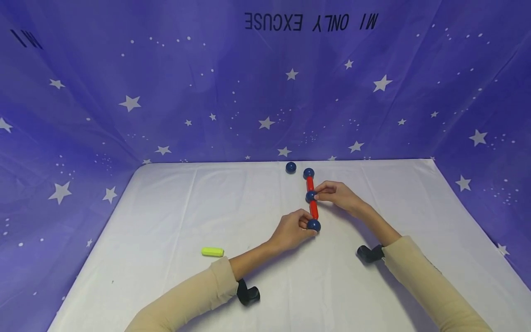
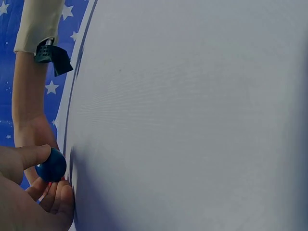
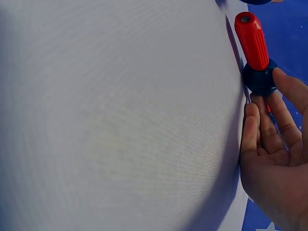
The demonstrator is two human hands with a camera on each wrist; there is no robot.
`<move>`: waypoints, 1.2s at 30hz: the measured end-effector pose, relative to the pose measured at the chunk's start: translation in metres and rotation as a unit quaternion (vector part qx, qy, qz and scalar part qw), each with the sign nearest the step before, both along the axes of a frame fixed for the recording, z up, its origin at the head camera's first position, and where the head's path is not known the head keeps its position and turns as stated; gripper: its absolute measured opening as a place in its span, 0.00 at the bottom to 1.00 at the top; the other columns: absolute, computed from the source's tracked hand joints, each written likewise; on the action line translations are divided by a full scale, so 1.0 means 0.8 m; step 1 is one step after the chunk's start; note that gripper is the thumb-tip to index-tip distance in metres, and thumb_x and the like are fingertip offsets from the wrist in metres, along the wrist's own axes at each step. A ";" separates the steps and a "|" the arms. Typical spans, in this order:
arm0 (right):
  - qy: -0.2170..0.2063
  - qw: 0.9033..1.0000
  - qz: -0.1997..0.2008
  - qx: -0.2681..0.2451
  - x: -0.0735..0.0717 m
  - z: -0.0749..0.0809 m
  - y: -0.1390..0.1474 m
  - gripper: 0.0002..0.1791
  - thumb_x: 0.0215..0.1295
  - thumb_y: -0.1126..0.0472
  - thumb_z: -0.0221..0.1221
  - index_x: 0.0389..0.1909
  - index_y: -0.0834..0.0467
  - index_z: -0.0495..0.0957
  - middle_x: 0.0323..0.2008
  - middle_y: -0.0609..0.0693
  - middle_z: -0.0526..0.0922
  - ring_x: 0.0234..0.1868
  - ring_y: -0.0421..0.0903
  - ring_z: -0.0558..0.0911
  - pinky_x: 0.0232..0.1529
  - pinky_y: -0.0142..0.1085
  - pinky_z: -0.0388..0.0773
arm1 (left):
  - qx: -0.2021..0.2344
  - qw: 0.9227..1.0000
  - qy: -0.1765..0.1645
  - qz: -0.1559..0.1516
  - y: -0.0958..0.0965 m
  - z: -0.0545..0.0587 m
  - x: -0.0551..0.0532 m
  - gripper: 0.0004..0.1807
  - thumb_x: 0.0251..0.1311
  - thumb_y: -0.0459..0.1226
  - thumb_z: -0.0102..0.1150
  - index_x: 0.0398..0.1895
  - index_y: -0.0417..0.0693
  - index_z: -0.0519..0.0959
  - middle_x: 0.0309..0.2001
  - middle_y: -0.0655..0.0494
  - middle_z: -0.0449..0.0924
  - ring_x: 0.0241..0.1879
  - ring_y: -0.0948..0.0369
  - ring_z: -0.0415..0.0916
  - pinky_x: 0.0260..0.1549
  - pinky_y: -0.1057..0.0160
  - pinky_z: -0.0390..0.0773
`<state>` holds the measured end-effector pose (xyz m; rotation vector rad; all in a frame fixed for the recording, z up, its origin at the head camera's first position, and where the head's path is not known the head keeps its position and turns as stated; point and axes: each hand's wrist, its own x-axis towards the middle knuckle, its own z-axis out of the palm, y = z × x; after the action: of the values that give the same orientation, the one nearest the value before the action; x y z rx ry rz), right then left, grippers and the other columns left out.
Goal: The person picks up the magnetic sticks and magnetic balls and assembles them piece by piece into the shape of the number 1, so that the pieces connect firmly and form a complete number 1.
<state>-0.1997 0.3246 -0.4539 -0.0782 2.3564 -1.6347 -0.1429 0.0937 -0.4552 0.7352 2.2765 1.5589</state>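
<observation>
My left hand (image 1: 291,231) pinches a blue ball (image 1: 314,225) between thumb and fingers at the near end of a line of pieces. My right hand (image 1: 338,196) pinches the middle blue ball (image 1: 310,196). From that ball a near red rod (image 1: 314,210) points toward the left hand's ball. In the right wrist view, this red rod (image 3: 252,41) shows its bare end, with a gap before the ball (image 3: 257,1) at the top edge. A far red rod (image 1: 309,183) joins the middle ball to a far blue ball (image 1: 309,173).
A loose blue ball (image 1: 291,168) lies left of the far ball. On the white-covered table (image 1: 157,221), a yellow rod (image 1: 212,251) lies near the left forearm. A purple star-printed curtain (image 1: 232,92) stands behind and at both sides. Black wrist devices (image 1: 248,293) hang below the sleeves.
</observation>
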 end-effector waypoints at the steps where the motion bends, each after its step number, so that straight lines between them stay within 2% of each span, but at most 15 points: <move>1: 0.000 1.000 -0.001 -0.001 0.000 0.000 0.000 0.20 0.64 0.60 0.67 0.52 0.67 0.79 0.44 0.57 0.86 0.49 0.51 0.79 0.50 0.44 0.64 | 0.000 1.000 0.000 0.000 0.001 -0.001 0.000 0.16 0.54 0.28 0.72 0.44 0.36 0.79 0.35 0.51 0.83 0.33 0.64 0.79 0.36 0.71 0.78; 8: 0.004 1.000 0.001 0.002 0.001 0.000 0.000 0.20 0.65 0.60 0.67 0.52 0.67 0.79 0.44 0.57 0.86 0.49 0.51 0.80 0.53 0.44 0.65 | 0.007 1.000 0.002 0.003 0.002 -0.005 0.000 0.16 0.53 0.27 0.72 0.44 0.36 0.79 0.35 0.50 0.83 0.34 0.63 0.80 0.36 0.71 0.78; 24: -0.002 1.000 -0.005 -0.010 0.001 -0.001 -0.001 0.20 0.64 0.60 0.68 0.52 0.66 0.79 0.44 0.56 0.86 0.50 0.50 0.80 0.54 0.45 0.64 | -0.012 1.000 0.018 0.002 0.007 -0.003 0.001 0.16 0.54 0.28 0.73 0.44 0.38 0.79 0.36 0.52 0.82 0.35 0.64 0.78 0.37 0.72 0.77; 36: 0.001 1.000 0.002 -0.010 0.000 -0.002 0.001 0.20 0.63 0.60 0.68 0.52 0.67 0.79 0.44 0.58 0.86 0.50 0.51 0.80 0.56 0.45 0.64 | -0.011 1.000 0.014 0.007 0.010 -0.004 -0.001 0.16 0.54 0.28 0.72 0.44 0.37 0.78 0.33 0.52 0.82 0.33 0.63 0.78 0.34 0.70 0.76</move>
<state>-0.2000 0.3252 -0.4556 -0.0877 2.3392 -1.6578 -0.1439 0.1014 -0.4583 0.7428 2.3192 1.5368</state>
